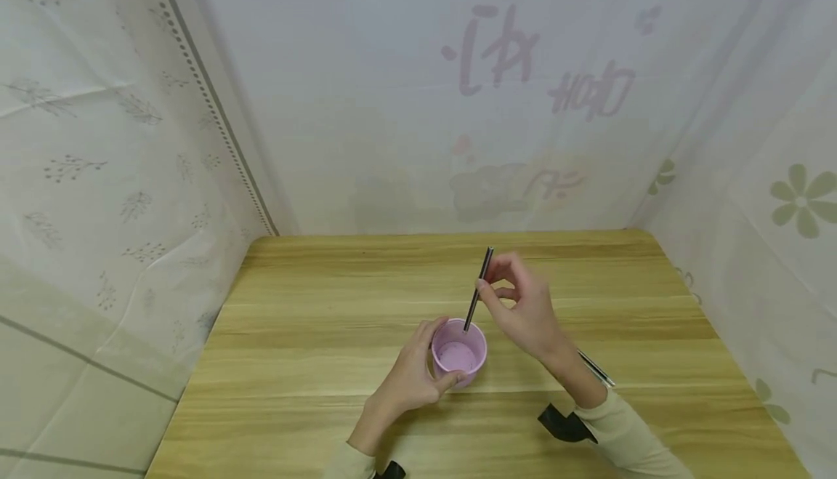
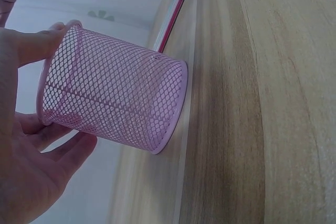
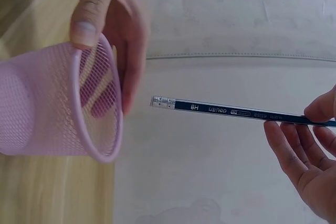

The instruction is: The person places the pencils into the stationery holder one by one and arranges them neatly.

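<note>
Pinching 1 pencil (image 3: 236, 112) w/ R hand (image 1: 525, 310), gripping mesh cup (image 2: 113, 88) w/ L hand (image 1: 413, 375).

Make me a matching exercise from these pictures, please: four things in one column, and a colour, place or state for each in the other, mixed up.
Column one:
1. Cup
2. HB pencil
3. Left hand
4. Tabletop

Column two:
A. Gripping the cup
B. Pink mesh
C. Wood-grained
D. Pinched in the right hand

Right pairs: 1-B, 2-D, 3-A, 4-C.
</note>
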Action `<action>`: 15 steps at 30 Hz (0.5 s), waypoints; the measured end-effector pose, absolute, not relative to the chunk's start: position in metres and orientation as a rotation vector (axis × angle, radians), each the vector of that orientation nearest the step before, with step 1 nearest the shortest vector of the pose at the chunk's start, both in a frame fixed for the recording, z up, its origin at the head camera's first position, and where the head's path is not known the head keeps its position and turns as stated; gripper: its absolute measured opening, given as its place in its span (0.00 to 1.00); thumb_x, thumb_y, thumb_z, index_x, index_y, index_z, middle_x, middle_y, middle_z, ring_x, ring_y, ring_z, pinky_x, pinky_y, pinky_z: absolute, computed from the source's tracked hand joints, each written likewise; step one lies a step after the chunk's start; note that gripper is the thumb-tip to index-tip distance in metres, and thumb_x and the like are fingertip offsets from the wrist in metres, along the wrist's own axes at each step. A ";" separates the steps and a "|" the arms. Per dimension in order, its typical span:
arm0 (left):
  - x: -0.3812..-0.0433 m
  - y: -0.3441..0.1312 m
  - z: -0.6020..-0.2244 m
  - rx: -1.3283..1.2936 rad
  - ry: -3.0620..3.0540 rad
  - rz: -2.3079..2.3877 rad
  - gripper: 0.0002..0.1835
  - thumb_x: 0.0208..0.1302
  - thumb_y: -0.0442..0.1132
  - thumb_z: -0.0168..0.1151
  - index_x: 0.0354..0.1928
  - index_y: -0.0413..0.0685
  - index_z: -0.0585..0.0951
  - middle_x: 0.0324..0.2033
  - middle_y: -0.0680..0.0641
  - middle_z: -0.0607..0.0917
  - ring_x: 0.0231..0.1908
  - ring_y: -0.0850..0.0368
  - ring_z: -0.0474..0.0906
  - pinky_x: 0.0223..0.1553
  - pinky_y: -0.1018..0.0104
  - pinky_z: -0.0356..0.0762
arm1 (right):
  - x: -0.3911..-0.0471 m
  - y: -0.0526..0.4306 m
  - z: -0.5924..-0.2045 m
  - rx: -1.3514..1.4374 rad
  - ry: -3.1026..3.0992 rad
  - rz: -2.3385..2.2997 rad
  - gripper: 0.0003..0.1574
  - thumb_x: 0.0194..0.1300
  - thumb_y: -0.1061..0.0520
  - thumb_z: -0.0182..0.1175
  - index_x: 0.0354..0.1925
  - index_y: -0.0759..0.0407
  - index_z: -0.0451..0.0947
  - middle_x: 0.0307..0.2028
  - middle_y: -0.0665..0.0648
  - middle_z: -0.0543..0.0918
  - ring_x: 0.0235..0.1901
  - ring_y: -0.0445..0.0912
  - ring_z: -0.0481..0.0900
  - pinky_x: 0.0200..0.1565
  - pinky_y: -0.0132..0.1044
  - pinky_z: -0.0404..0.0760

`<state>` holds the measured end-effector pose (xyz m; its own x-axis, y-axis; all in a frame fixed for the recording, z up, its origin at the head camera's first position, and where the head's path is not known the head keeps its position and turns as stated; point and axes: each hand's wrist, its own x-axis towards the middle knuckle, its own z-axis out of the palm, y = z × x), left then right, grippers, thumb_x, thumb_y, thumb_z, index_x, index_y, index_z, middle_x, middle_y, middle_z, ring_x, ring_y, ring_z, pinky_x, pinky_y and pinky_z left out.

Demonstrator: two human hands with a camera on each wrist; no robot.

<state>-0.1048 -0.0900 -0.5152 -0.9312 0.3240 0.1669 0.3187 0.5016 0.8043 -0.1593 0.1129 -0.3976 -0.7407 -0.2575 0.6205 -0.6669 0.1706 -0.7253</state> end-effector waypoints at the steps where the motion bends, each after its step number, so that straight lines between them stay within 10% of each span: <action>1: -0.104 -0.090 -0.515 0.576 2.712 1.457 0.50 0.54 0.47 0.79 0.75 0.45 0.62 0.60 0.48 0.76 0.61 0.51 0.76 0.65 0.48 0.77 | -0.158 0.112 -0.400 0.886 -2.106 1.583 0.14 0.62 0.76 0.63 0.44 0.67 0.74 0.36 0.60 0.82 0.38 0.39 0.83 0.34 0.31 0.89; 15: -0.104 -0.091 -0.514 0.587 2.695 1.471 0.50 0.54 0.46 0.78 0.75 0.46 0.61 0.61 0.47 0.75 0.62 0.50 0.75 0.65 0.48 0.77 | -0.148 0.103 -0.433 0.884 -2.186 1.595 0.17 0.61 0.75 0.64 0.45 0.64 0.74 0.36 0.61 0.83 0.38 0.45 0.85 0.30 0.32 0.89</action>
